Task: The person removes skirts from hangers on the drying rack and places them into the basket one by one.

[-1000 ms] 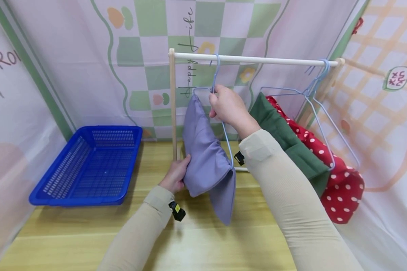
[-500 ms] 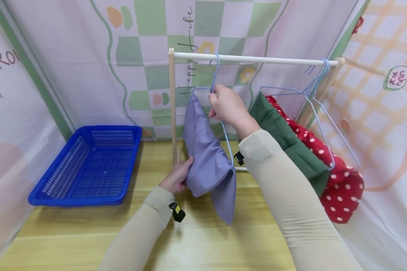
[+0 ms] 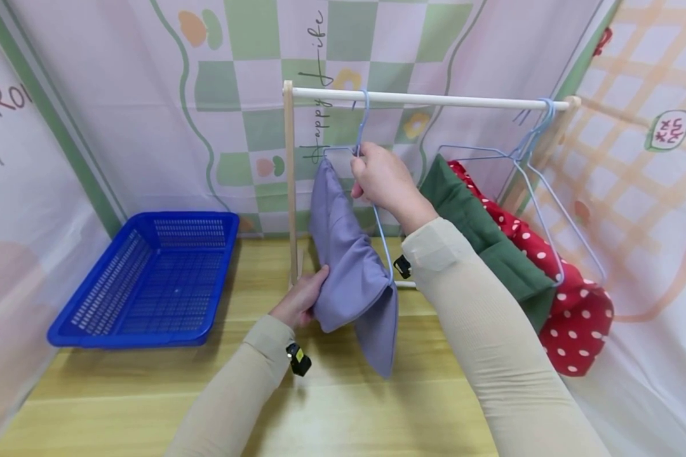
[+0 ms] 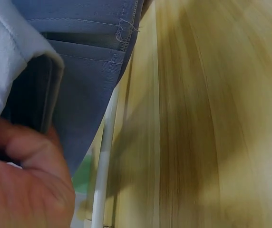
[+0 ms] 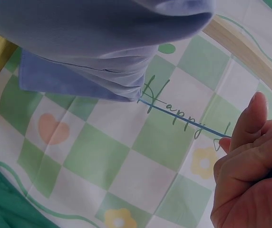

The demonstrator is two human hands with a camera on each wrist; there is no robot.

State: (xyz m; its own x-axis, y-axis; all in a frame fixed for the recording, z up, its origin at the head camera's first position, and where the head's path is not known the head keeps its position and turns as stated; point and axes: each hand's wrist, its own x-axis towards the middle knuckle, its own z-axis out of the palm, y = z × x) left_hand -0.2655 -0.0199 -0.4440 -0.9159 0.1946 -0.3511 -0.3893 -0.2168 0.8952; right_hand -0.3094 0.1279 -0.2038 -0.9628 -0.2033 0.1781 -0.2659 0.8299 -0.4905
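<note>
A folded lavender cloth piece with stitched seams hangs over a light blue wire hanger, whose hook sits over the white rail. My right hand grips that hanger just below its hook; the right wrist view shows the curled fingers at the wire. Lower down, my left hand pinches the cloth's left edge, thumb in front. In the left wrist view its fingers reach partly into a fold and are partly hidden there.
A green cloth and a red polka-dot cloth hang on blue hangers at the rail's right end. A blue plastic basket stands on the wooden table at left. The rack's wooden post rises beside my left hand.
My left hand has shifted slightly right and down along the lavender cloth, whose lower left edge has moved a little with it. My right hand stays at the hanger.
</note>
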